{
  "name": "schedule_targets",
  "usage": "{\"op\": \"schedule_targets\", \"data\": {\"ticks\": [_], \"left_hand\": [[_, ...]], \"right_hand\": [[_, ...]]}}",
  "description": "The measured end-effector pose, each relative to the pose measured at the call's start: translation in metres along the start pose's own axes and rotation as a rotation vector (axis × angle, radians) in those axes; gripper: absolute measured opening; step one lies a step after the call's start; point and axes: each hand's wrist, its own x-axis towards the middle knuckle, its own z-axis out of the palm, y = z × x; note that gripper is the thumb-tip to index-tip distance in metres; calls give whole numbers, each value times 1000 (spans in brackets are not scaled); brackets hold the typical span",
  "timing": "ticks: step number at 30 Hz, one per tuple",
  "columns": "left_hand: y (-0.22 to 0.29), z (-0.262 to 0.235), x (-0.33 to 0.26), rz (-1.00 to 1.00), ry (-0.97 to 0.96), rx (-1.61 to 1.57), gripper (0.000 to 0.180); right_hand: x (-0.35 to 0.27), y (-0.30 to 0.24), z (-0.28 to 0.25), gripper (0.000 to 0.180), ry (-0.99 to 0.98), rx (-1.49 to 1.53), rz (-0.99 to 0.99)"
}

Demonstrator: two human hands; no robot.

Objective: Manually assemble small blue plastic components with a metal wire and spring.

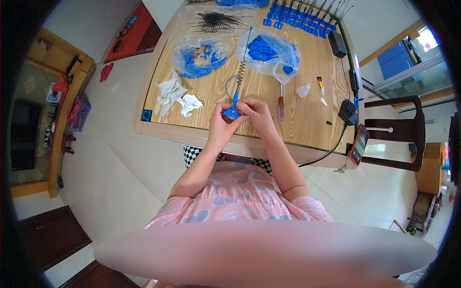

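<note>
At the near edge of the table, both hands meet around a blue plastic base with a black coiled wire antenna rising from it, tipped in blue. My left hand grips the base from its left side, thumb and fingers closed on it. My right hand pinches at the base's right side; whether a small part sits between its fingertips is hidden. A thin grey cable loops beside the coil. Just right of my right hand lies a screwdriver with a reddish see-through handle.
Plastic bags of blue parts and of blue and tan pieces lie beyond my hands. Farther back are loose black antennas and rows of finished blue-based ones. Crumpled tissues, a glue tube, a black adapter and a phone surround them.
</note>
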Motion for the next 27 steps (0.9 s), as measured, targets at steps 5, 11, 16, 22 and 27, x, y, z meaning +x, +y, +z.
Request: {"op": "schedule_targets", "data": {"ticks": [5, 11, 16, 22, 27], "left_hand": [[-14, -17, -5, -195, -113, -391, 31], [-29, -38, -13, -301, -64, -662, 30], [-44, -44, -4, -347, -92, -696, 22], [-52, -46, -5, -323, -124, -714, 20], [-55, -47, -6, -306, -127, -720, 22]], "right_hand": [[-3, 2, 0, 15, -42, -54, 23], [4, 13, -23, 10, 253, -389, -205], [6, 27, -25, 10, 320, -464, -313], [4, 25, -23, 8, 292, -580, -350], [2, 22, -20, 9, 284, -641, -328]]}}
